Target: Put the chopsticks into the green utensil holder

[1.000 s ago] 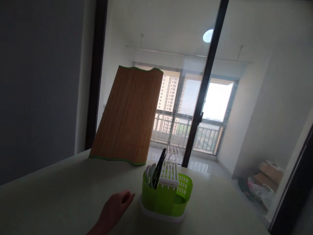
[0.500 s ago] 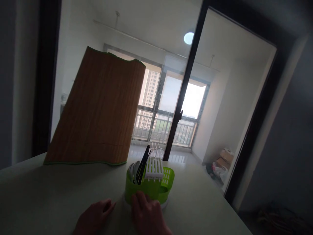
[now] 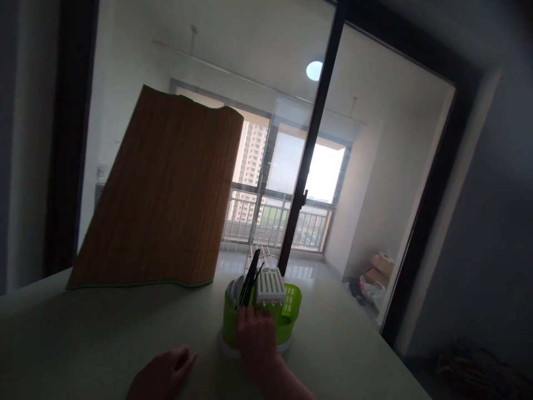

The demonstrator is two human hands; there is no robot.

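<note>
A bright green cutlery holder (image 3: 230,329) on a white base stands on the pale table. It holds several spoons (image 3: 235,290) and black chopsticks (image 3: 251,278) on the left, and a white slotted rack (image 3: 270,286) sits at its middle. My right hand (image 3: 257,338) reaches to the front of the holder, fingers bent over the front wall near the rim; the fingertips are partly hidden. Lower left, my left hand (image 3: 164,371) rests on the table with curled fingers, apart from the holder, and nothing shows in it.
A curved brown bamboo mat (image 3: 160,194) with green edging stands upright on the table (image 3: 333,339) at the left. Behind the table is a dark-framed sliding glass door (image 3: 310,150). Cardboard boxes and bags (image 3: 375,278) lie on the floor beyond it, at the right.
The cutlery holder has shifted a little to the right. My right hand has moved up and over its front rim. My left hand stays nearly in place; the view has shifted slightly.
</note>
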